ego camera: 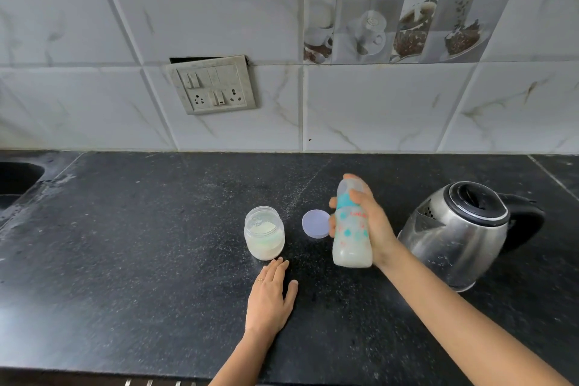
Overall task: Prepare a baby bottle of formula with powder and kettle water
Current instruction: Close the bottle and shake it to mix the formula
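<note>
Curling round the baby bottle (351, 229), the fingers (332, 224) of my right hand (372, 229) hold it by its middle. It stands almost straight up, top leaning a little toward the wall, with white milk inside. My left hand (269, 298) lies flat on the table (125, 260), holding nothing, just beside the open powder jar (264, 233). The lid (315, 224) lies between jar and bottle, so I think the left hand is nearer to close it.

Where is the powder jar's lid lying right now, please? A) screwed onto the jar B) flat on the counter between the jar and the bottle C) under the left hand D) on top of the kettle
B: the lilac lid lies flat on the counter, between the open powder jar and the baby bottle that the right hand grips.
</note>
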The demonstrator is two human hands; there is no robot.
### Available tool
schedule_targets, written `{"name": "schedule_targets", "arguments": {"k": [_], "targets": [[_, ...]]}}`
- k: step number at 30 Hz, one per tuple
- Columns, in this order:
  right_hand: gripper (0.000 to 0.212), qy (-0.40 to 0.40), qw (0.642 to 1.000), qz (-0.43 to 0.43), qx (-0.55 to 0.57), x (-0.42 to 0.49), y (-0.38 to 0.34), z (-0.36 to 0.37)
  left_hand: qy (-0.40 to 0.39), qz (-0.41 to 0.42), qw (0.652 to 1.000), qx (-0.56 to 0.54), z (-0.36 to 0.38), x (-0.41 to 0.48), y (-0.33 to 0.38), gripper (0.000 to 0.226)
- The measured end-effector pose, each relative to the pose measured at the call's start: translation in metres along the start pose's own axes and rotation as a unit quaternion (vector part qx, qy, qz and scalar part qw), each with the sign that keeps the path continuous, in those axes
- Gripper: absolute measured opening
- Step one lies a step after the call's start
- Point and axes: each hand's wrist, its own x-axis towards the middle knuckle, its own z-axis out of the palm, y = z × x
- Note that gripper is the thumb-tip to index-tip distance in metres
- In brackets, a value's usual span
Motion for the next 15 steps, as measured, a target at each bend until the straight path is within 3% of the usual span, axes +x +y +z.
{"name": "schedule_targets", "arguments": {"k": [2, 4, 6, 8, 10, 12, 15], "targets": [[0.022, 0.036, 0.987, -0.006, 0.156, 0.007, -0.012, 0.008, 0.002, 0.004, 1.0, 0.0, 0.0, 0.0, -0.001, 0.05], [0.025, 0.082, 0.952, -0.006, 0.293, 0.015, -0.023, 0.012, 0.002, 0.005, 1.0, 0.001, 0.0, 0.0, 0.0, 0.05], [0.024, 0.065, 0.963, -0.008, 0.262, 0.012, -0.021, 0.014, 0.001, 0.006, 1.0, 0.001, 0.001, -0.001, 0.0, 0.05], [0.019, 0.011, 0.992, -0.006, 0.125, 0.002, -0.008, 0.015, 0.001, 0.005, 1.0, 0.002, 0.0, -0.001, -0.001, 0.05], [0.037, -0.042, 0.998, -0.008, 0.039, -0.006, 0.001, 0.014, 0.001, 0.005, 1.0, 0.001, 0.0, -0.001, -0.001, 0.05], [0.04, -0.034, 0.997, -0.024, 0.062, -0.007, -0.002, 0.014, 0.003, 0.006, 1.0, -0.003, -0.001, -0.001, 0.0, 0.05], [0.03, 0.041, 0.974, -0.003, 0.222, 0.001, -0.013, 0.013, 0.003, 0.006, 1.0, -0.002, -0.001, -0.002, 0.0, 0.05]]}}
